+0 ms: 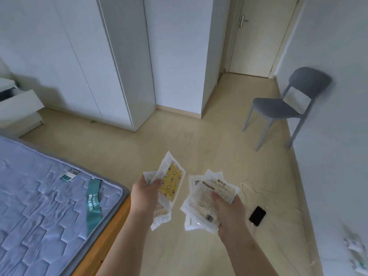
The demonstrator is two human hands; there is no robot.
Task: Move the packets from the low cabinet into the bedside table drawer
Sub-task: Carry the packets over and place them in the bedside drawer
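While both bunches are held above the floor, the yellow-patterned packets sit gripped in the left hand and the white packets in the right hand, fingers curled round each; the bedside table drawer stands open beyond the mattress.

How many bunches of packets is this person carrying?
2: yellow patterned white plastic packets in the left hand; white printed packets in the right hand. Overlapped packets may be hidden.
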